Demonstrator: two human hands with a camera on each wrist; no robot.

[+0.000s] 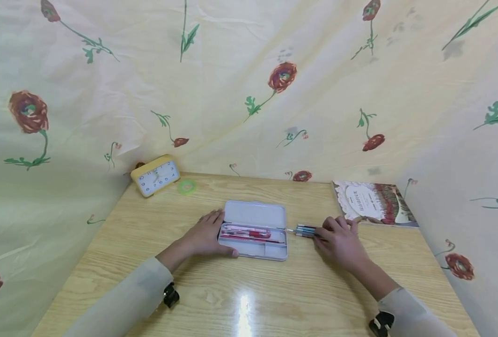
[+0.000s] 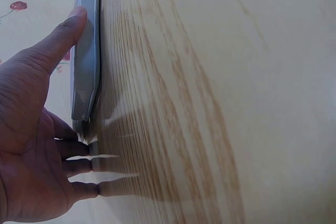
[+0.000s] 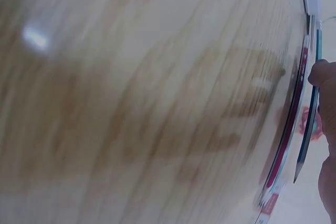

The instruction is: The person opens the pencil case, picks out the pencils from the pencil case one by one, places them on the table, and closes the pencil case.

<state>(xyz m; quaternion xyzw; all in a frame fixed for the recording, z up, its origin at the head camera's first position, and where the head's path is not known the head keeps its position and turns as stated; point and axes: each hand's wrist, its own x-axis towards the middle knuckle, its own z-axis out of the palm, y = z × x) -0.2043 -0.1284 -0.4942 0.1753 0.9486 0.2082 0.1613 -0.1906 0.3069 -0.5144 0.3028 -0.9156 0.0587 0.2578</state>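
Note:
A grey metal pencil case lies with its lid folded back on the table, holding red and pink pens. My left hand rests against its left end, thumb along the near wall. In the left wrist view the fingers of that hand look fairly straight, reaching toward the wood. Right of the case, my right hand pinches a blue-green pencil, slightly tilted, sharpened tip showing. Beneath it a dark red pen lies near the wood. Other slim pens show by the fingertips, partly hidden.
A yellow clock stands at the back left, with a green tape ring beside it. At the back right lies a book. Flowered cloth hangs behind and along the sides of the wooden table.

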